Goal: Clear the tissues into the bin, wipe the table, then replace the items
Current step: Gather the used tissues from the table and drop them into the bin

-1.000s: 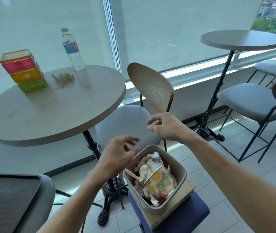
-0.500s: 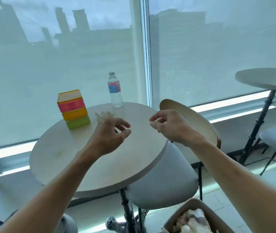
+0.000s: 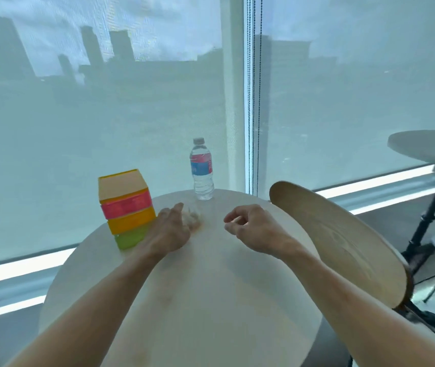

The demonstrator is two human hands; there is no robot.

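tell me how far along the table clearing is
Early. In hand: the left hand reaches a crumpled tissue on the table; whether it grips it is unclear. The right hand holds nothing. Left: binning it, wiping, and moving the box stack and bottle.

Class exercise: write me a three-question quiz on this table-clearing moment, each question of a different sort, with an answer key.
1. True or false: the water bottle lies on its side.
2. Which thing is the left hand reaching? A. the crumpled tissue B. the stack of coloured boxes C. the chair back
3. Fill in: the right hand holds ____.

Key: 1 false, it stands upright on the round table; 2 A; 3 nothing, its fingers loosely curled above the tabletop.
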